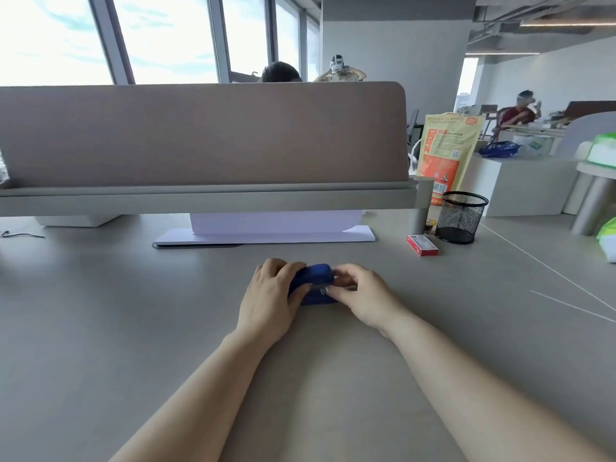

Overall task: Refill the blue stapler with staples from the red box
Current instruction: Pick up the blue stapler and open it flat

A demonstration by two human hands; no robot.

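The blue stapler (315, 281) lies on the grey desk (133, 311) in the middle, between both hands. My left hand (270, 295) wraps its left side, thumb and fingers closed on the body. My right hand (361, 293) pinches the stapler's right end, where a bit of metal shows under the fingertips. Much of the stapler is hidden by the fingers. The red staple box (422, 245) lies flat on the desk to the far right, apart from both hands, and looks closed.
A black mesh pen cup (461, 216) stands just behind the red box, with an orange-yellow pouch (446, 151) behind it. White paper sheets (266, 233) lie under the grey desk divider (200, 135). People sit in the background.
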